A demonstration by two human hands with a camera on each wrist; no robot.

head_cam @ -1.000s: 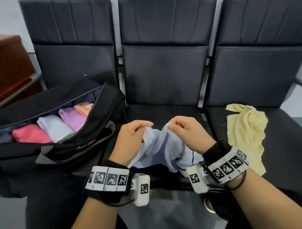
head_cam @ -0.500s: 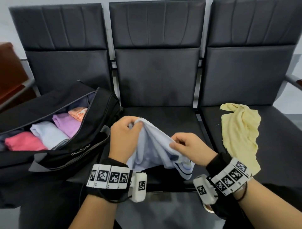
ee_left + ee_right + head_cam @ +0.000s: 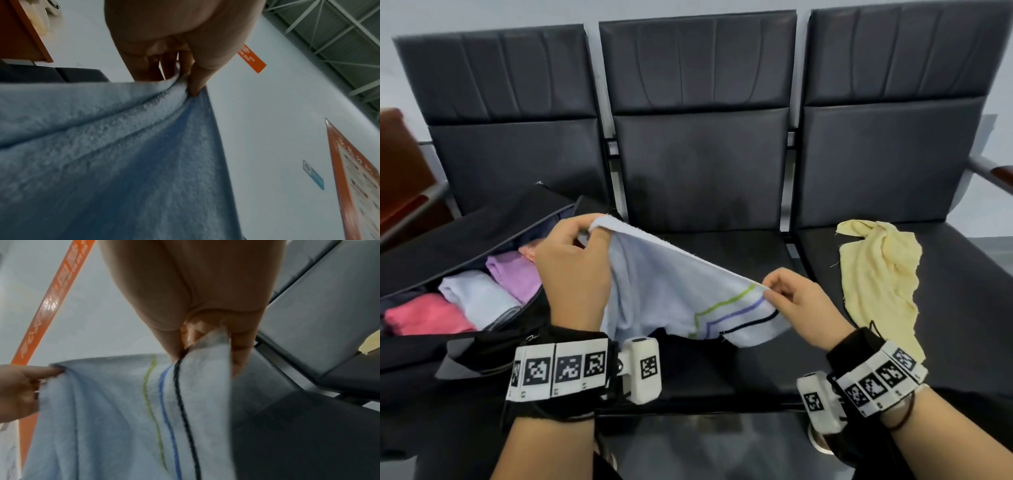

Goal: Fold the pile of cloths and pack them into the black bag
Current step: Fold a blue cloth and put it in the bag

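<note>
A light blue cloth (image 3: 654, 291) with green, blue and black stripes hangs stretched between both hands over the middle seat. My left hand (image 3: 575, 267) pinches its upper left corner, and the left wrist view shows the fingers (image 3: 195, 81) clamped on the hem of the cloth (image 3: 102, 146). My right hand (image 3: 798, 305) pinches the striped corner, with the cloth (image 3: 123, 402) hanging below the fingers (image 3: 240, 353). The black bag (image 3: 465, 346) lies open on the left seat holding folded pink (image 3: 424, 315), pale blue (image 3: 476, 294) and purple (image 3: 513, 274) cloths. A yellow cloth (image 3: 876, 277) lies crumpled on the right seat.
A row of black padded chairs (image 3: 698, 171) fills the view, with a metal armrest (image 3: 989, 171) at the far right. Brown furniture (image 3: 400, 178) stands at the left edge. The middle seat (image 3: 722, 370) lies under the hanging cloth.
The hands have moved apart and upward, spreading the bunched blue cloth open along its top edge. The left hand rose toward the bag; the right now pinches the striped corner.
</note>
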